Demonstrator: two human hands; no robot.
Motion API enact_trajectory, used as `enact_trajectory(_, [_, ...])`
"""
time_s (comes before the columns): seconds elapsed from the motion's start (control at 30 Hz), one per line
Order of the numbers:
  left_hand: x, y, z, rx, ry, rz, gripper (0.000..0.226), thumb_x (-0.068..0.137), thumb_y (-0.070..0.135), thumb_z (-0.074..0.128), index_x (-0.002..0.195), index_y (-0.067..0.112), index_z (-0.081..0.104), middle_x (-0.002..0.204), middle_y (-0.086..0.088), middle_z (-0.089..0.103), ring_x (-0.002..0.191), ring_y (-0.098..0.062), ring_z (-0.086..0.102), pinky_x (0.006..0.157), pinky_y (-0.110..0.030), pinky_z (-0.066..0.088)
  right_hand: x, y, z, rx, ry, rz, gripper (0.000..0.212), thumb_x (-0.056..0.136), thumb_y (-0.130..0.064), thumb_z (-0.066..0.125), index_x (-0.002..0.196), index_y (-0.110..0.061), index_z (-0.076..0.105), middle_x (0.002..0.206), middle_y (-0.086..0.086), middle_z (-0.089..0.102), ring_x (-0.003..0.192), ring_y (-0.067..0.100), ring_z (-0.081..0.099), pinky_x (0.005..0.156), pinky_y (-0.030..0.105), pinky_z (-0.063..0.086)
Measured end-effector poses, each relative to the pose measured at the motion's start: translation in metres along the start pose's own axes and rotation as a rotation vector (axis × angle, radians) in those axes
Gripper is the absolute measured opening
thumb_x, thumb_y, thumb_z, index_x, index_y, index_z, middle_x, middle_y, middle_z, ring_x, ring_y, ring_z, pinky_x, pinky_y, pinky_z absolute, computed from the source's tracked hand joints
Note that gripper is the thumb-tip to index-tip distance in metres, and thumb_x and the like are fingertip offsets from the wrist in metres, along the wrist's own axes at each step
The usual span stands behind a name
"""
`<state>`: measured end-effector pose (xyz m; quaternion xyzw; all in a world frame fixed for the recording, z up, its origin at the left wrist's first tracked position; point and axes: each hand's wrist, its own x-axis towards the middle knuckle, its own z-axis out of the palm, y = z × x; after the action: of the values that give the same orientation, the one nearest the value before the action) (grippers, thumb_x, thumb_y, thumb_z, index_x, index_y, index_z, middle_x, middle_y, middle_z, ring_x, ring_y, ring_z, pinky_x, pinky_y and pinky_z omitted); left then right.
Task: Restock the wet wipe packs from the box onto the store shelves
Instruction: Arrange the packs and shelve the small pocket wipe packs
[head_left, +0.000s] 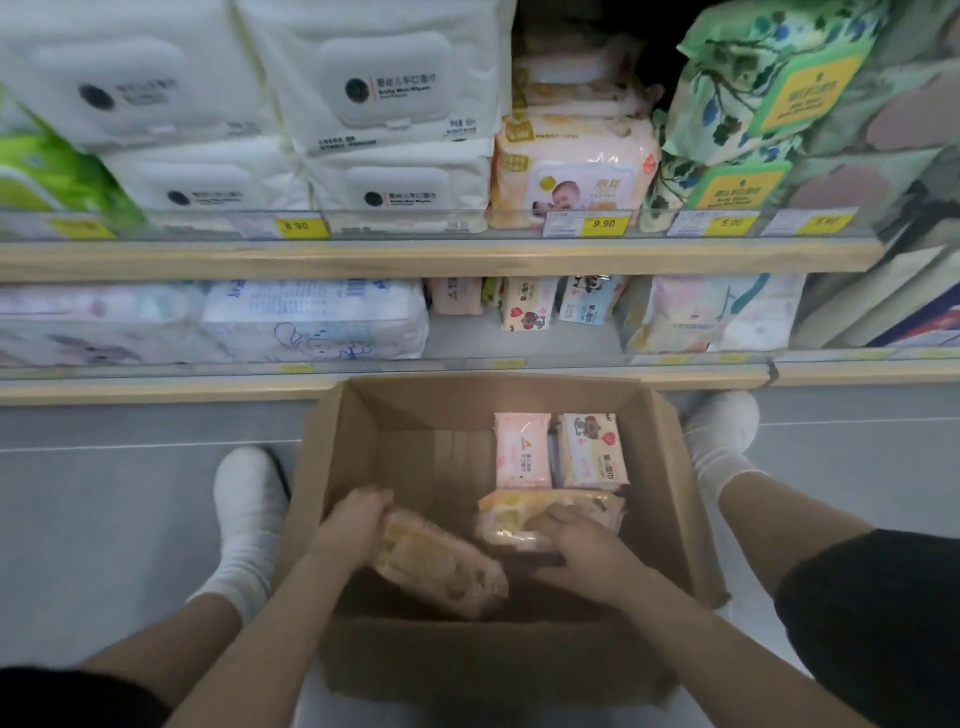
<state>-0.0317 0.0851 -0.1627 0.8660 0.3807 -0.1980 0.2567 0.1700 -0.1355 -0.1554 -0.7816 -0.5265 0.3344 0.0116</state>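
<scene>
Left hand (353, 519): reaches into the box (675, 467), fingers wrapped on a tilted orange pack (441, 566)
Right hand (576, 551): lies palm down, grasping a pale yellow pack (519, 519)
Farther in box: pink pack (522, 451) and white pack (592, 451), side by side

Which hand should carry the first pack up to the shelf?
Left. The left hand already grips an orange wipe pack, tilted up off the box floor. The right hand only rests on a yellow pack lying flat.

Dim, soft indoor light; edges bowed and blurred; centre sharper.
</scene>
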Motion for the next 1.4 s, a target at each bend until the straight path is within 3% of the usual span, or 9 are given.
enact_trajectory(0.17, [-0.003, 0.013, 0.007, 0.244, 0.019, 0.200, 0.056, 0.088, 0.015, 0.052, 0.140, 0.024, 0.035, 0.145, 0.000, 0.031, 0.135, -0.022, 0.029, 0.110, -0.040, 0.027, 0.006, -0.005, -0.001, -0.017, 0.028, -0.020, 0.061, 0.085, -0.042, 0.061, 0.139, -0.032, 0.036, 0.146, -0.008, 0.034, 0.132, 0.016, 0.033, 0.113, 0.035, 0.028])
enact_trajectory(0.27, [-0.008, 0.009, 0.023, 0.455, -0.138, 0.314, 0.087, 0.082, 0.008, 0.059, 0.148, 0.033, 0.008, 0.158, 0.003, 0.003, 0.145, -0.023, -0.002, 0.115, -0.053, 0.010, 0.007, 0.007, 0.000, -0.064, 0.047, -0.008, 0.071, 0.083, -0.040, 0.063, 0.143, -0.033, 0.027, 0.152, -0.007, 0.024, 0.140, 0.017, 0.022, 0.117, 0.039, 0.018])
enact_trajectory(0.37, [-0.004, 0.007, 0.034, 0.619, -0.120, 0.352, 0.101, 0.082, 0.002, 0.060, 0.147, 0.035, -0.009, 0.158, 0.000, -0.013, 0.144, -0.025, -0.014, 0.113, -0.061, 0.002, 0.011, 0.019, 0.007, -0.150, 0.052, 0.002, 0.087, 0.081, -0.039, 0.066, 0.148, -0.032, 0.011, 0.157, -0.006, 0.010, 0.145, 0.017, 0.008, 0.119, 0.044, 0.006])
enact_trajectory(0.53, [0.012, 0.015, 0.043, 0.694, -0.121, 0.341, 0.095, 0.084, 0.012, 0.061, 0.148, 0.031, -0.006, 0.158, -0.006, -0.008, 0.145, -0.028, -0.011, 0.108, -0.065, -0.006, 0.029, 0.026, 0.018, -0.175, 0.094, 0.039, 0.093, 0.075, -0.038, 0.071, 0.147, -0.030, 0.013, 0.153, -0.003, 0.022, 0.142, 0.021, 0.018, 0.118, 0.048, 0.007])
enact_trajectory(0.73, [0.022, 0.019, 0.040, 0.697, -0.117, 0.376, 0.078, 0.080, 0.020, 0.065, 0.143, 0.031, 0.021, 0.152, -0.006, 0.018, 0.142, -0.029, 0.007, 0.107, -0.069, -0.005, 0.045, 0.023, 0.040, -0.222, 0.133, 0.112, 0.095, 0.051, -0.045, 0.084, 0.131, -0.028, 0.036, 0.125, 0.002, 0.053, 0.114, 0.025, 0.054, 0.098, 0.044, 0.041])
enact_trajectory(0.87, [0.014, 0.018, 0.031, 0.709, -0.053, 0.418, 0.069, 0.080, 0.020, 0.062, 0.138, 0.032, 0.027, 0.141, -0.003, 0.033, 0.136, -0.028, 0.023, 0.108, -0.066, -0.009, 0.044, 0.022, 0.035, -0.238, 0.175, 0.081, 0.084, 0.062, -0.041, 0.079, 0.134, -0.026, 0.039, 0.127, 0.003, 0.052, 0.118, 0.026, 0.050, 0.100, 0.043, 0.038])
enact_trajectory(1.13, [-0.030, 0.047, -0.039, 0.683, 0.101, 0.465, 0.065, 0.078, 0.029, 0.061, 0.137, 0.029, 0.035, 0.132, -0.002, 0.044, 0.129, -0.025, 0.034, 0.115, -0.055, -0.007, -0.005, 0.000, -0.036, -0.126, 0.122, 0.158, 0.087, 0.070, -0.068, 0.063, 0.139, -0.037, 0.021, 0.145, -0.003, 0.027, 0.128, 0.024, 0.034, 0.104, 0.043, 0.033])
enact_trajectory(1.3, [-0.064, 0.053, -0.102, 0.636, 0.280, 0.472, 0.069, 0.066, 0.038, 0.067, 0.130, 0.034, 0.042, 0.117, 0.001, 0.052, 0.117, -0.024, 0.046, 0.114, -0.052, 0.010, -0.032, -0.007, -0.096, -0.145, 0.220, 0.127, 0.090, 0.061, -0.069, 0.064, 0.135, -0.032, 0.030, 0.133, -0.005, 0.049, 0.117, 0.022, 0.044, 0.099, 0.038, 0.038])
enact_trajectory(1.4, [-0.087, 0.058, -0.142, 0.602, 0.311, 0.403, 0.074, 0.068, 0.046, 0.064, 0.135, 0.036, 0.035, 0.124, 0.004, 0.046, 0.123, -0.021, 0.041, 0.115, -0.047, 0.012, -0.045, -0.016, -0.145, -0.183, 0.360, 0.060, 0.091, 0.058, -0.069, 0.068, 0.134, -0.033, 0.033, 0.129, -0.006, 0.053, 0.113, 0.022, 0.048, 0.096, 0.036, 0.040])
